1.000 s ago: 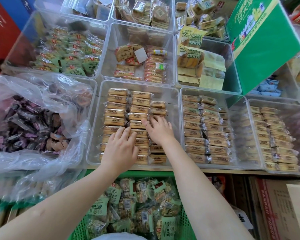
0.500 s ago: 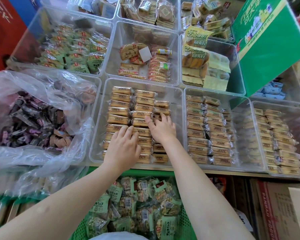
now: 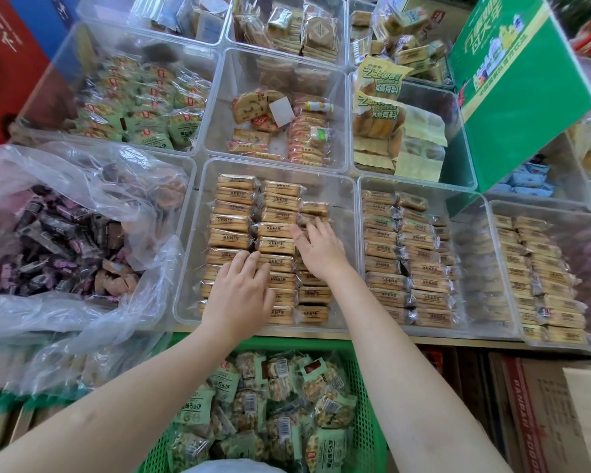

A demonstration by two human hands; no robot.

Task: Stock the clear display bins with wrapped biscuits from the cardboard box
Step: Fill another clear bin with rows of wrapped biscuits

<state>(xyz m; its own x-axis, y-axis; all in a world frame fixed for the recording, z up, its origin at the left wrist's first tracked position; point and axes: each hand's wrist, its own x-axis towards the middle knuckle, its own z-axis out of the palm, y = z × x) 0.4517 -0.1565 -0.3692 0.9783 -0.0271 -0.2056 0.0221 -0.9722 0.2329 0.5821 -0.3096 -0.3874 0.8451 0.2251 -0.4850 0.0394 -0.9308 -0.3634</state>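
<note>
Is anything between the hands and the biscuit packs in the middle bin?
Nothing visible. The left hand lies with straight fingers on the biscuit packs near the front of the middle bin. The right hand rests on packs further back. The bin is open on top.

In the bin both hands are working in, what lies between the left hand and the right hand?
Head view: between the left hand and the right hand lie the wrapped biscuits of the middle column, packed in the clear bin; both hands rest on the packets.
</note>
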